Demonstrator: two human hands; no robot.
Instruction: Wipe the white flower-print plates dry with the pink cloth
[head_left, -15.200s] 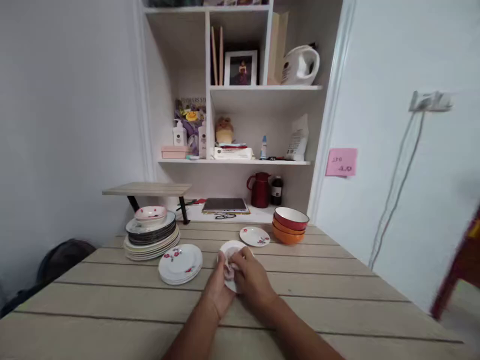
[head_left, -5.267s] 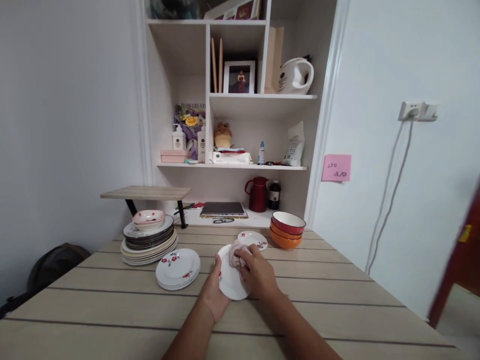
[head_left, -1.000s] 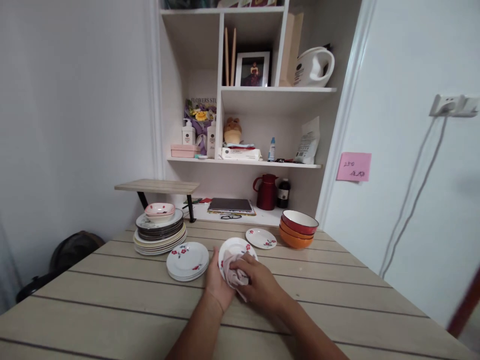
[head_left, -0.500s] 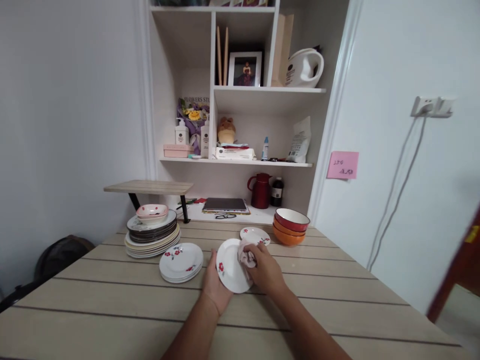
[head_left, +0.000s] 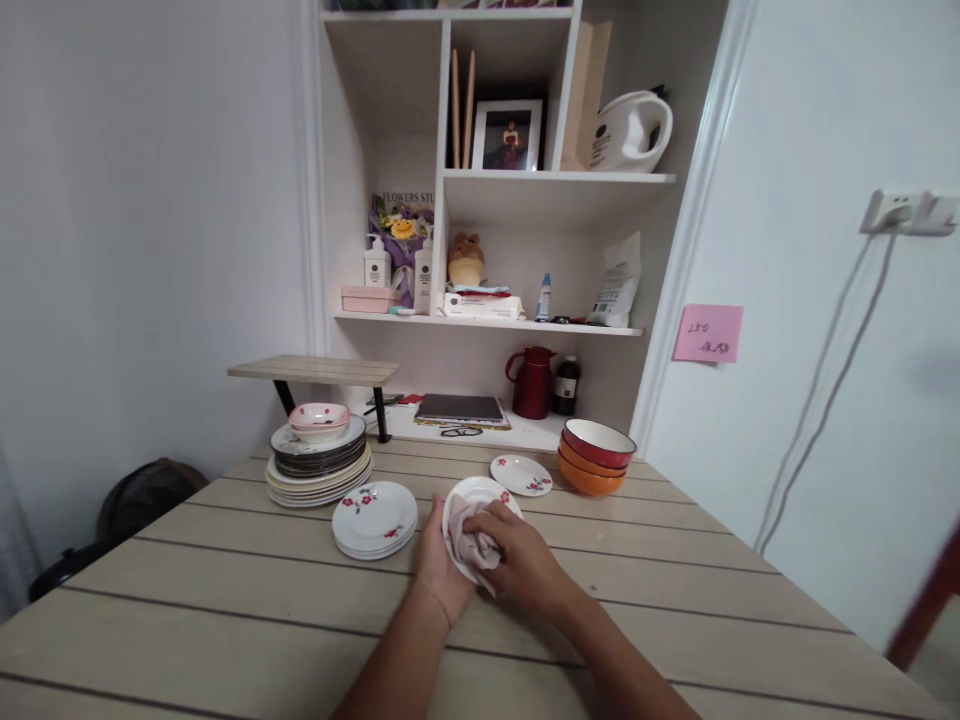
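A small white plate with red flowers (head_left: 484, 488) is tilted up above the table, its left edge gripped by my left hand (head_left: 441, 562). My right hand (head_left: 525, 560) is closed on a crumpled pale pink cloth (head_left: 471, 535), which presses on the plate's face and covers much of it. To the left, a low stack of matching flowered plates (head_left: 375, 518) lies on the table. One more flowered plate (head_left: 517, 474) rests flat just behind the held one.
Orange and red bowls (head_left: 596, 457) stand stacked at the back right. A tall pile of plates (head_left: 319, 470), topped by pink dishes (head_left: 320, 420), sits at the left beside a small raised shelf (head_left: 319, 370). Behind are eyeglasses (head_left: 460, 432), a laptop (head_left: 459, 408) and a red jug (head_left: 532, 383).
The cloth in my right hand has moved left across the plate, from its right edge to its middle. The plate's tilt has changed. The whole view has shifted slightly.
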